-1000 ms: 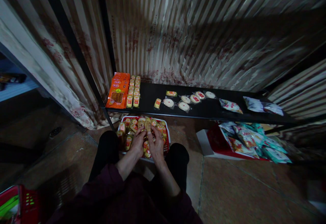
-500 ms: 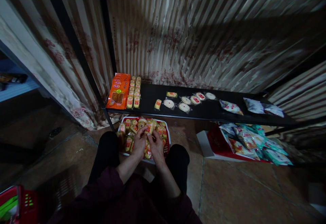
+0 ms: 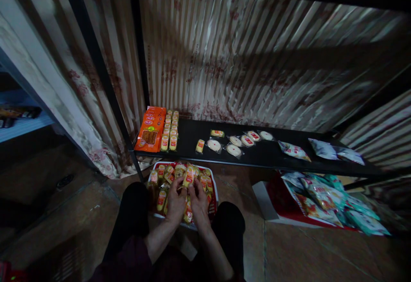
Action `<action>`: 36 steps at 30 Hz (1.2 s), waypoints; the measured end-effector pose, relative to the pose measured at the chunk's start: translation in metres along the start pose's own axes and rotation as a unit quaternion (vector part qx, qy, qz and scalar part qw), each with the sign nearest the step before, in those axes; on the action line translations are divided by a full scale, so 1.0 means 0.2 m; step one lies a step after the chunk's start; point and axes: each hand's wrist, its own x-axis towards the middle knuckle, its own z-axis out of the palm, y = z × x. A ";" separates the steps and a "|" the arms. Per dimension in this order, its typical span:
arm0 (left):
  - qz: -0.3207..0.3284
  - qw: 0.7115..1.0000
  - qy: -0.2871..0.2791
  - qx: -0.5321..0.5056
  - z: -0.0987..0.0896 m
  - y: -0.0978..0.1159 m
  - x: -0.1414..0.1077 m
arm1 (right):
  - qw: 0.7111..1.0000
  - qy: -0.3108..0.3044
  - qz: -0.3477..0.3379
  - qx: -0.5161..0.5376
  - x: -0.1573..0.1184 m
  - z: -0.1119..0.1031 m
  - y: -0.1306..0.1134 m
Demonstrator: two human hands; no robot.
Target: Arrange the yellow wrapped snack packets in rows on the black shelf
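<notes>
Between my two hands is a small yellow wrapped snack cake (image 3: 189, 176) with a red-and-white label. My left hand (image 3: 176, 199) grips its near left side, and my right hand (image 3: 198, 198) grips the right side. Both are over a white-rimmed red basket (image 3: 215, 190) filled with similar wrapped cakes. On the black shelf beyond, two rows of the same cakes (image 3: 169, 132) stand beside orange snack packets (image 3: 151, 129). Two single cakes lie apart there, one upright-facing (image 3: 200, 146) and one sideways (image 3: 217, 133).
Several round, flat wrapped pastries (image 3: 234, 150) lie mid-shelf, with bagged snacks (image 3: 293, 150) farther right. Below the shelf's right part sits a white-and-red box (image 3: 268, 200) full of snack bags. A black shelf post (image 3: 96, 59) rises at left, before striped curtains.
The view has tilted up, so the shelf and basket appear lower. My hands have raised the cake slightly relative to the basket and still hold it.
</notes>
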 end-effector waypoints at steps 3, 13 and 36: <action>-0.008 1.000 0.007 -0.017 0.00 -0.01 0.02 | 1.000 0.009 0.014 -0.002 0.02 0.01 0.02; 0.008 0.999 -0.006 0.034 0.00 -0.05 0.09 | 0.999 -0.001 0.032 0.000 0.07 0.03 0.08; 0.023 0.994 -0.002 0.105 -0.03 -0.19 0.17 | 0.996 -0.019 0.086 0.013 0.11 0.05 0.04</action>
